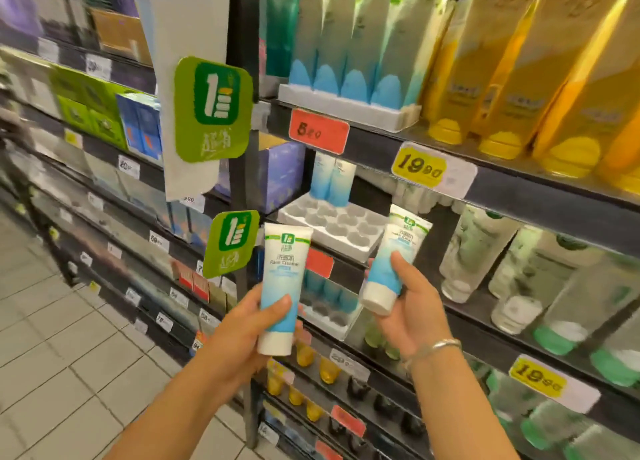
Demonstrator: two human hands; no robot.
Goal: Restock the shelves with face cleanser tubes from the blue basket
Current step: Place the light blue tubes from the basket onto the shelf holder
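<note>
Two face cleanser tubes up in front of the middle shelf, cap-down. Left tube (280, 290) is in the left hand (239, 331), thumb across the front w/ fingers curled round the lower body just above the white cap. Right tube (391, 262) is in the right hand (412, 317), tilted, thumb on the blue part, fingers wrapped behind; silver bracelet (433, 350) on that wrist.

Handling, judging by looks: light, soft squeezable plastic, smooth and prob a bit slippery; the cap end is the stiff part. Best hold is low on the body near the cap, as now, so the crimped top stays free and the cap can be steered down into a slot. Not fragile, but a hard squeeze could dent it.

Containers: white slotted tray (332, 226) just behind the tubes, on the middle shelf, mostly bare sockets, only a couple of matching blue-white tubes (330, 179) standing at its far end. Tray on the shelf above (346, 105) is full of the same kind. Lower tray (325, 314) is part-filled. Blue basket not in view.
</note>
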